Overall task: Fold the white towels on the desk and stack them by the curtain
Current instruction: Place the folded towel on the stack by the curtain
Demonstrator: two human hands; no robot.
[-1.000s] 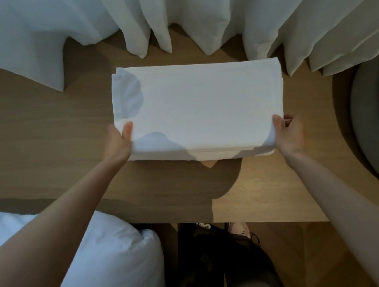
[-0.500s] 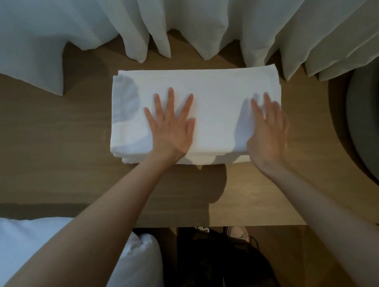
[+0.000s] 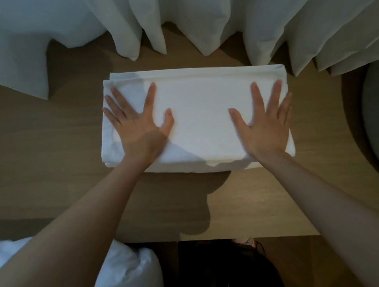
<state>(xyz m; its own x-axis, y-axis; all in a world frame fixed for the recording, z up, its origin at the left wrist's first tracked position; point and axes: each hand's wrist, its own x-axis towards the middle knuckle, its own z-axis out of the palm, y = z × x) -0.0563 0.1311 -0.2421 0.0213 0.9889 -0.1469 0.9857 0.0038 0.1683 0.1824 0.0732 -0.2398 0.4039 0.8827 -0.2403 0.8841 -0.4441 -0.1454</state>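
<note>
Left hand (image 3: pixel 139 135) and right hand (image 3: pixel 264 127) lie flat with fingers spread on the folded towels (image 3: pixel 198 109), likely flattening them beside the curtain (image 3: pixel 192 13)

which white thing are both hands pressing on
The folded towel stack on the desk: left hand and right hand lie flat on it. The curtain behind and bedding lower left are untouched.

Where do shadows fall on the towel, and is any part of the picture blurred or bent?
Head view: dim light, with the centre of the towel brightest; a shadow crosses the wrist of the left hand and the towel's near-left part, and another lies on the desk before it; the right hand looks slightly soft; the curtain folds lean outward, as a wide lens gives.
</note>
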